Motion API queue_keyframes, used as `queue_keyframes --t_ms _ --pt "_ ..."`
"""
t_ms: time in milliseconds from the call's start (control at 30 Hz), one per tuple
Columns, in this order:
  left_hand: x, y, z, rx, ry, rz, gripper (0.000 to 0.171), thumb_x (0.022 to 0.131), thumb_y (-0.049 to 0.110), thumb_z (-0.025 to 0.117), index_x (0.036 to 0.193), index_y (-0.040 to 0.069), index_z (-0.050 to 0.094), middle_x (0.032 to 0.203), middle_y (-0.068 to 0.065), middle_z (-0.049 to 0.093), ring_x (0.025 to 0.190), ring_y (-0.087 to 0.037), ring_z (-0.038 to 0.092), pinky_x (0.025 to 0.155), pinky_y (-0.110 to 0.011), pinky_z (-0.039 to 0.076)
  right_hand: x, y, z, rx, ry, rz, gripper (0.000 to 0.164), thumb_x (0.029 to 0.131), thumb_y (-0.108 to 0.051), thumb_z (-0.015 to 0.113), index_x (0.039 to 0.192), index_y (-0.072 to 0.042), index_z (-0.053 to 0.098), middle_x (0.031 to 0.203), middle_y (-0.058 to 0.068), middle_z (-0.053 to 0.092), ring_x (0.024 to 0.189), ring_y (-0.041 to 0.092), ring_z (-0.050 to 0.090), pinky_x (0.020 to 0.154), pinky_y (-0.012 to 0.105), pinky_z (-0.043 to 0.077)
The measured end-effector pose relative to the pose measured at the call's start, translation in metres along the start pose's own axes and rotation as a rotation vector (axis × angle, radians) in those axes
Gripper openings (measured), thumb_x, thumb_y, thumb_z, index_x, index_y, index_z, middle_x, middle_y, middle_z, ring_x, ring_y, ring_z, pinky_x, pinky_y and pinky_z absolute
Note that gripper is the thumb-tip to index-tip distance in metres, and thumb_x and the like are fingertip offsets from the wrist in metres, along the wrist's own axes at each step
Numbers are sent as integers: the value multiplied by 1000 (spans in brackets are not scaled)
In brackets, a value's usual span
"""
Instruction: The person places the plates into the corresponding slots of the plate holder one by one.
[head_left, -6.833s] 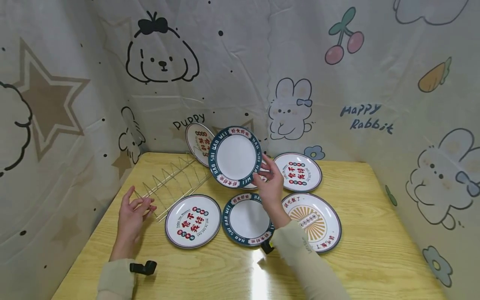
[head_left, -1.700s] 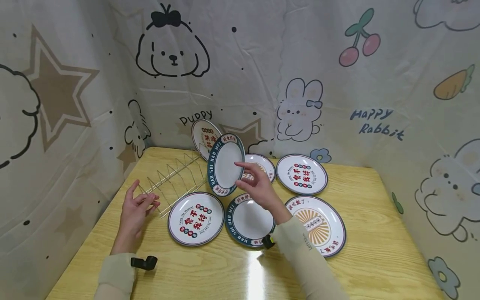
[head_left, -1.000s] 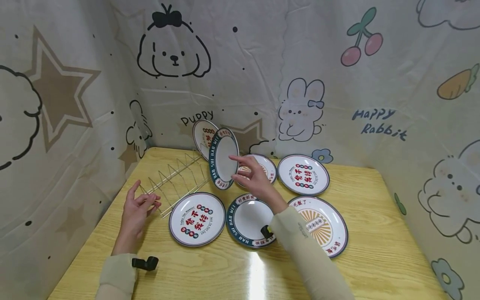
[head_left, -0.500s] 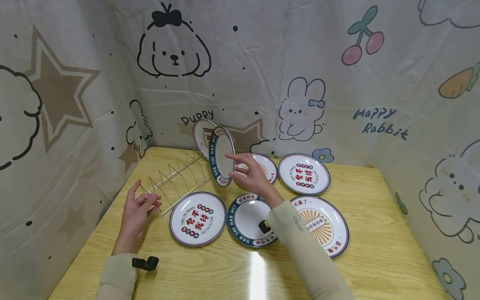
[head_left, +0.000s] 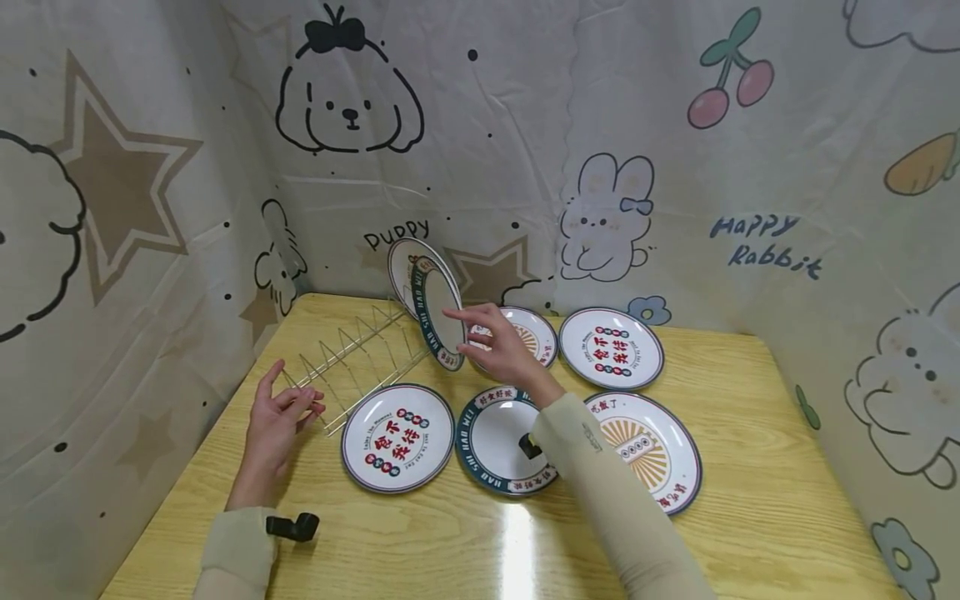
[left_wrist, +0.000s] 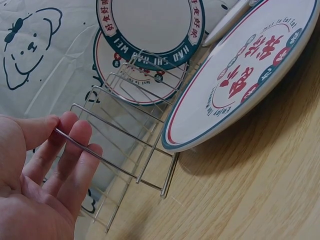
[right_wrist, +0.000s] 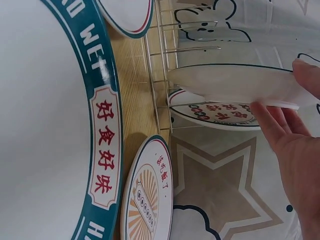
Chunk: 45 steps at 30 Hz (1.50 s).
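Observation:
My right hand (head_left: 506, 346) pinches the rim of a white plate with a dark teal lettered border (head_left: 440, 315), which stands nearly upright over the far end of a gold wire dish rack (head_left: 360, 392). Its pale underside (right_wrist: 235, 85) faces the right wrist view, lower edge among the wires. Right behind it, a white plate with red lettering (head_left: 400, 267) leans in the rack's last slot. At the near end, my left hand (head_left: 273, 425) pinches an end wire (left_wrist: 95, 152) of the rack between thumb and fingers. Whether the two plates touch, I cannot tell.
Several plates lie on the wooden table (head_left: 420, 550): a red-lettered one (head_left: 397, 437) beside the rack, a teal-bordered one (head_left: 495, 437), a large sunburst one (head_left: 645, 442) partly under my right sleeve, another red-lettered one (head_left: 611, 348) and a smaller sunburst one (head_left: 536, 333) behind. Patterned curtains (head_left: 480, 150) surround the table.
My right hand has carried the teal-bordered plate left and turned it from facing me to nearly edge-on, close against the plate at the rack's far end. The left hand keeps its hold on the rack.

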<state>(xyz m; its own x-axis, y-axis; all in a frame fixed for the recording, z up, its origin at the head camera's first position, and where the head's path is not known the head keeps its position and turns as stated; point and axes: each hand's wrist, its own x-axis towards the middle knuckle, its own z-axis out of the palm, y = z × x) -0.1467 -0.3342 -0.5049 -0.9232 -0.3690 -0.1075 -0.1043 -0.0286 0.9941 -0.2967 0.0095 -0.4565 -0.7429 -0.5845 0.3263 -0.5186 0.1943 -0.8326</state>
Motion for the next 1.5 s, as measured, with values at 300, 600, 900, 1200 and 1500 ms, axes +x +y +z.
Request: queue_keyframes --t_ms 300,600,900,1200,1500 --pt "1 -1 -1 -33 -19 12 80 106 13 58 167 28 8 92 13 74 82 -6 71 80 -18 59 5 1 0 -17 -50 11 56 97 -1 69 149 -19 57 138 16 48 127 28 50 112 42 49" --pt "0 0 0 -41 -24 34 79 107 13 57 167 25 8 91 13 74 81 -5 71 80 -18 58 10 2 2 -13 -78 8 55 99 -3 67 150 -19 56 134 11 46 127 26 48 113 42 48" --pt "2 -5 -1 -27 -34 51 77 108 16 56 167 22 7 89 15 74 80 -4 70 80 -17 58 13 -5 0 -43 -67 -17 56 99 -3 67 151 -22 55 134 12 47 127 26 49 113 42 48" --pt "2 -1 -2 -1 -25 40 77 108 16 55 167 23 7 90 13 74 82 -5 70 80 -18 59 24 1 6 -17 -97 9 54 100 -3 65 150 -23 56 139 11 44 133 33 47 115 47 46" --pt "3 -2 -3 9 -26 35 78 108 15 54 168 24 5 89 15 73 82 -5 69 81 -19 59 31 4 9 41 -36 -33 56 103 -1 60 156 -15 48 138 14 47 128 32 49 111 43 50"
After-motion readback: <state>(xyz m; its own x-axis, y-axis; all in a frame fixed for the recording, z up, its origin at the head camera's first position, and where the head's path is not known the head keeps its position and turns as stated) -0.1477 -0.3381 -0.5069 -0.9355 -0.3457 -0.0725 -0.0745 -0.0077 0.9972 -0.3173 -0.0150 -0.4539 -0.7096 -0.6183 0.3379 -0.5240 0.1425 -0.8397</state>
